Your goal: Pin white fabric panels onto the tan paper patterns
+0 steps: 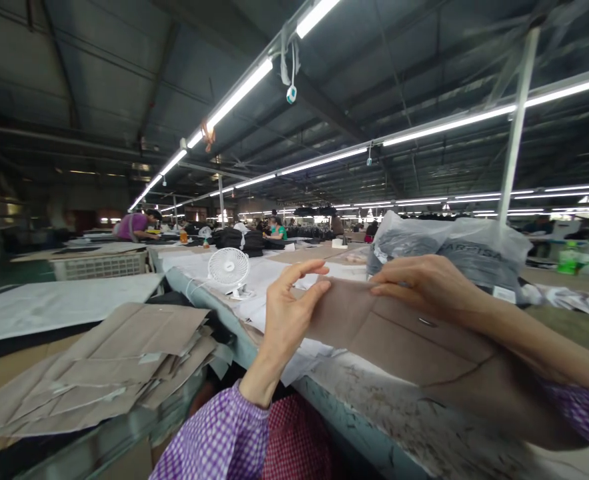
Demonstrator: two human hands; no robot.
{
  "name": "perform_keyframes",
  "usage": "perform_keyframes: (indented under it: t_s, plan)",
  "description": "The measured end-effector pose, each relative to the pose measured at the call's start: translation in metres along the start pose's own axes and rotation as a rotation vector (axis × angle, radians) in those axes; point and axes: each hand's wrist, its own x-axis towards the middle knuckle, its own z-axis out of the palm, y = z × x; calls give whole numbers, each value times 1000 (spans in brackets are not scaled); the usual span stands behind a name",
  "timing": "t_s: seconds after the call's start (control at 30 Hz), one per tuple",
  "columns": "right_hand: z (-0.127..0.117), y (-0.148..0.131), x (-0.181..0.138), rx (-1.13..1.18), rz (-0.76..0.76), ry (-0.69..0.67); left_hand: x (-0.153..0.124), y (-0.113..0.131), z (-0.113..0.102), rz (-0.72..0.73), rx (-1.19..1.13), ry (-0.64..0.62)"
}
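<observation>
A taupe fabric panel with seams and a small slit-like mark hangs raised and tilted over the table. My right hand pinches its upper edge between thumb and fingers, the forearm stretching across the panel. At the panel's upper left corner is my left hand, its thumb against the fabric and the index finger curved above with a gap between. The other fingers of my left hand are partly hidden. Similar taupe fabric pieces lie in a loose stack at lower left.
A long worktable runs away from me, carrying a small white fan, white sheets and a plastic-wrapped bundle. Green-tinted bottles stand at right. A person in purple bends over a table at far left. A metal post rises at right.
</observation>
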Motion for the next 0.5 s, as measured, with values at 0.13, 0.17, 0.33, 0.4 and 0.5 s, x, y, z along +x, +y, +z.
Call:
perform_keyframes:
  t_s: [0.13, 0.17, 0.33, 0.4, 0.5]
  plan:
    - [1, 0, 4, 2, -59, 32, -1, -3, -1, 16, 28, 36]
    - [1, 0, 7, 7, -64, 29, -1, -3, -1, 10, 20, 38]
    - [-11, 5, 30, 61, -40, 17, 5, -4, -14, -14, -130, 65]
    - [-22, 6, 43, 106, 0, 65, 2, -12, -25, -38, -168, 153]
    - [-38, 9, 64, 235, 100, 171, -16, -36, -40, -253, -269, 268]
